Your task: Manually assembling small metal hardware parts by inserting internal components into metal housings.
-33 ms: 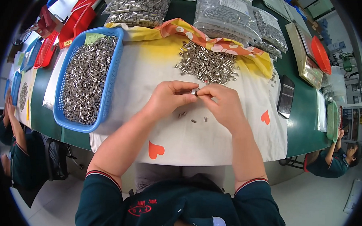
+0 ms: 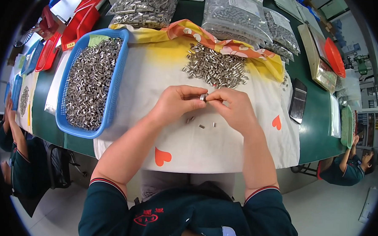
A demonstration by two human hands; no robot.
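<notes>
Left hand [image 2: 173, 102] and right hand [image 2: 233, 107] pinch one small ring-like metal piece [image 2: 203, 97] at the fingertips, no clear shift since last frame, so no visible progress.

Dark phone [image 2: 298, 101], red basket [image 2: 47, 52] far left, green basket [image 2: 347, 126] far right

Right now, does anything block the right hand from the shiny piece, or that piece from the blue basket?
Nothing visible separates the right hand from the shiny metal piece at its fingertips. Toward the blue basket, the left hand comes first, then white cloth and the basket's side wall.
</notes>
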